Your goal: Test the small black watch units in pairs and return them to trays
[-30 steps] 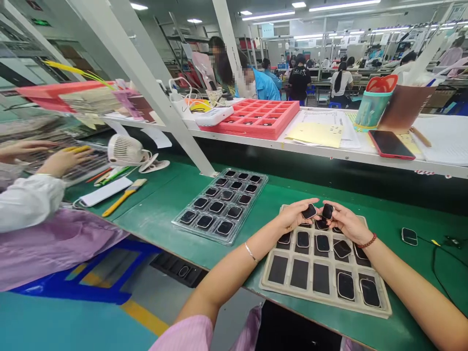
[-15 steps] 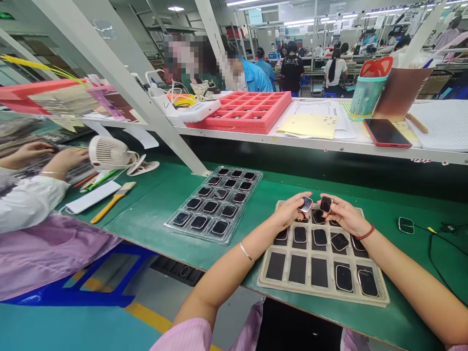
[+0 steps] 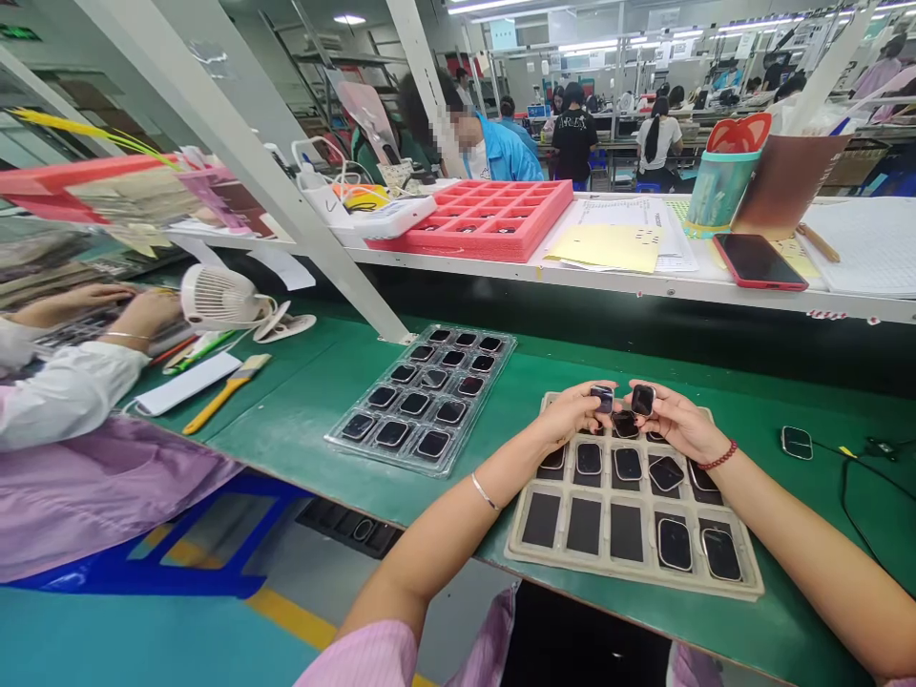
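My left hand is closed on a smartwatch case with a dark screen, held by its edges. Beside it, my right hand pinches a second dark-faced smartwatch case. The two cases are close together but apart. Both hands are over the far part of a beige tray, whose dark-lined compartments hold several more watch cases; one of these sits turned askew. In the near row, the three left compartments show only dark lining. My fingers hide part of the tray's far rows.
Left of my arms, a clear plastic tray holds several watch cases. Another watch lies by a cable at right. A brush, a small fan and a co-worker's hands are further left. A shelf crosses behind, carrying a red tray.
The watch case in my left hand has tilted, its face turning from bright to dark. My right hand stays nearly in place, its case shifting slightly right.
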Action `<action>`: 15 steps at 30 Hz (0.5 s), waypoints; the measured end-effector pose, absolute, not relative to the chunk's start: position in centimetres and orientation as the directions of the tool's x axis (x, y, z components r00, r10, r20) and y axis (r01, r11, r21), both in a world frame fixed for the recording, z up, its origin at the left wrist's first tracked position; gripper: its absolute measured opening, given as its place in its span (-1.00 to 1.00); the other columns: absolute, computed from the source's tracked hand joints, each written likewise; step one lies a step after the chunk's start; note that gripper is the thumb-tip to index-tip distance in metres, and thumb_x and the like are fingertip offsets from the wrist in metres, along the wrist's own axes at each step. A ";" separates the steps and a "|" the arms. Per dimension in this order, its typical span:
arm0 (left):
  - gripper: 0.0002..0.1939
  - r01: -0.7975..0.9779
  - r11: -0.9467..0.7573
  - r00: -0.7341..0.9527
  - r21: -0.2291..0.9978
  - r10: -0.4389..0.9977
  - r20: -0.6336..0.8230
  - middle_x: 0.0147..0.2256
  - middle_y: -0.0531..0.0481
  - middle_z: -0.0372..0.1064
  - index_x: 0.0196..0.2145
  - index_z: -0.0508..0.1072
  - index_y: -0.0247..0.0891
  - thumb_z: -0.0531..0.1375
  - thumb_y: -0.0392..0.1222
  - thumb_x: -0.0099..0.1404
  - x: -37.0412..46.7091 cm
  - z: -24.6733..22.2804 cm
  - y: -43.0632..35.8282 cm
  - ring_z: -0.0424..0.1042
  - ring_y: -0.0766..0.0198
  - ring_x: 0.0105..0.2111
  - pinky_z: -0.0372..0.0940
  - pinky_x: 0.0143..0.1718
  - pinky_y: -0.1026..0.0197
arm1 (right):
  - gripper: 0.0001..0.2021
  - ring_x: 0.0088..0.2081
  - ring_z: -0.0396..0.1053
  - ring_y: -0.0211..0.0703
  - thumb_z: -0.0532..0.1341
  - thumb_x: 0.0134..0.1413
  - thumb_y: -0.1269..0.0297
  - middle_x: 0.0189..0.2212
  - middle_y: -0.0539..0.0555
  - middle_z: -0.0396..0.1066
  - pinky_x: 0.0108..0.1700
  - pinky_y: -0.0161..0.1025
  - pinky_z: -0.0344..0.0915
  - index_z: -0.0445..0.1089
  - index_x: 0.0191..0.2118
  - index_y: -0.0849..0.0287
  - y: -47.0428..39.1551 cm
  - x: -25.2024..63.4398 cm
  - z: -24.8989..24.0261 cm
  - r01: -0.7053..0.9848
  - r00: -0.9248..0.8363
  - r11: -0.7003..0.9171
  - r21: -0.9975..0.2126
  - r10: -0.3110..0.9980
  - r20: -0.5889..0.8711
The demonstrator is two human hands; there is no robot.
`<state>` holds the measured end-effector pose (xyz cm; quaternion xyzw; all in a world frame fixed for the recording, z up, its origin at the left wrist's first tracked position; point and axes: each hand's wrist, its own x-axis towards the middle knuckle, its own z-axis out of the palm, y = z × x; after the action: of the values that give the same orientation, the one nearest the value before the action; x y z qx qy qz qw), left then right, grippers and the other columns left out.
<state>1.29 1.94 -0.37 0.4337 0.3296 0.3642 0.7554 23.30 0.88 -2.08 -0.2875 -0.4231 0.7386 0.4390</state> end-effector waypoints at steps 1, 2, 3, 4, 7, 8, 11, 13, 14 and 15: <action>-0.61 -0.294 0.372 0.514 0.881 0.838 -0.182 -0.16 -0.25 0.47 0.03 0.34 -0.35 0.15 -0.22 0.24 1.3 -0.3 2.0 0.51 0.25 -0.40 0.27 -0.49 0.33 | -0.62 -0.37 0.46 -0.25 0.30 0.04 0.26 -0.15 0.13 0.49 -0.28 -0.30 0.45 0.39 0.01 0.11 0.8 23.3 -2.0 -0.407 -0.452 -0.258 -0.876 0.890 -0.052; -0.61 -0.321 0.384 0.513 0.866 0.839 -0.182 -0.11 -0.29 0.45 0.04 0.34 -0.36 0.13 -0.19 0.26 1.4 -0.3 2.0 0.52 0.19 -0.33 0.30 -0.44 0.29 | -0.62 -0.37 0.46 -0.25 0.30 0.03 0.26 -0.13 0.14 0.49 -0.28 -0.29 0.45 0.38 0.01 0.11 0.8 23.3 -1.9 -0.408 -0.457 -0.259 -0.875 0.888 -0.050; -0.61 -0.340 0.392 0.514 0.855 0.839 -0.181 -0.08 -0.31 0.43 0.04 0.34 -0.36 0.11 -0.17 0.28 1.4 -0.3 2.0 0.53 0.14 -0.28 0.33 -0.39 0.26 | -0.62 -0.37 0.46 -0.25 0.30 0.03 0.26 -0.12 0.14 0.48 -0.28 -0.29 0.45 0.38 0.02 0.12 0.8 23.3 -1.9 -0.409 -0.462 -0.260 -0.875 0.886 -0.047; -0.61 -0.349 0.396 0.516 0.849 0.838 -0.179 -0.05 -0.32 0.42 0.04 0.34 -0.36 0.11 -0.16 0.29 1.4 -0.4 2.0 0.52 0.11 -0.24 0.34 -0.36 0.25 | -0.62 -0.37 0.46 -0.25 0.30 0.03 0.26 -0.11 0.15 0.48 -0.28 -0.30 0.45 0.38 0.02 0.12 0.8 23.3 -1.8 -0.411 -0.466 -0.261 -0.874 0.884 -0.045; -0.63 -0.351 0.396 0.515 0.848 0.839 -0.178 -0.05 -0.31 0.42 0.01 0.37 -0.36 0.13 -0.16 0.29 1.4 -0.5 2.0 0.52 0.12 -0.23 0.35 -0.35 0.27 | -0.61 -0.36 0.47 -0.25 0.31 0.02 0.26 -0.10 0.15 0.48 -0.28 -0.31 0.45 0.38 0.01 0.12 0.8 23.3 -1.8 -0.414 -0.467 -0.262 -0.871 0.883 -0.044; -0.64 -0.351 0.396 0.513 0.849 0.839 -0.180 -0.07 -0.30 0.43 0.00 0.38 -0.36 0.13 -0.15 0.29 1.3 -0.6 2.1 0.53 0.14 -0.25 0.35 -0.35 0.28 | -0.61 -0.36 0.46 -0.25 0.31 0.02 0.26 -0.11 0.15 0.48 -0.28 -0.31 0.45 0.39 0.01 0.12 0.7 23.3 -1.8 -0.416 -0.463 -0.263 -0.870 0.885 -0.046; -0.63 -0.355 0.395 0.518 0.847 0.838 -0.173 -0.12 -0.28 0.46 -0.02 0.39 -0.37 0.15 -0.11 0.28 1.2 -0.7 2.2 0.53 0.17 -0.30 0.36 -0.35 0.27 | -0.61 -0.37 0.45 -0.24 0.32 0.00 0.26 -0.13 0.13 0.49 -0.29 -0.29 0.45 0.39 0.00 0.12 0.7 23.3 -1.8 -0.421 -0.450 -0.256 -0.870 0.892 -0.045; -0.61 -0.364 0.385 0.528 0.848 0.835 -0.152 -0.13 -0.27 0.46 -0.03 0.40 -0.37 0.17 -0.08 0.26 1.2 -0.8 2.2 0.53 0.19 -0.31 0.36 -0.33 0.25 | -0.61 -0.38 0.44 -0.25 0.33 -0.01 0.26 -0.14 0.12 0.49 -0.31 -0.28 0.45 0.40 -0.01 0.11 0.6 23.2 -1.8 -0.420 -0.441 -0.247 -0.873 0.897 -0.042; -0.61 -0.369 0.379 0.533 0.849 0.834 -0.140 -0.12 -0.27 0.46 -0.04 0.41 -0.37 0.19 -0.08 0.24 1.2 -0.8 2.2 0.53 0.19 -0.31 0.36 -0.33 0.24 | -0.62 -0.39 0.44 -0.25 0.33 -0.01 0.26 -0.14 0.11 0.49 -0.31 -0.28 0.45 0.41 -0.01 0.11 0.6 23.2 -1.7 -0.418 -0.435 -0.243 -0.875 0.900 -0.042; -0.61 -0.371 0.375 0.539 0.849 0.832 -0.132 -0.12 -0.27 0.45 -0.06 0.41 -0.37 0.20 -0.07 0.23 1.2 -0.8 2.2 0.52 0.19 -0.30 0.36 -0.32 0.24 | -0.62 -0.39 0.44 -0.26 0.33 -0.01 0.26 -0.15 0.10 0.48 -0.32 -0.29 0.45 0.41 -0.02 0.11 0.6 23.2 -1.7 -0.414 -0.427 -0.238 -0.879 0.903 -0.043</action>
<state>1.15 2.23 -0.81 0.4039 0.2850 0.3862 0.7787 23.19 0.56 -1.73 -0.2894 -0.4226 0.7316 0.4500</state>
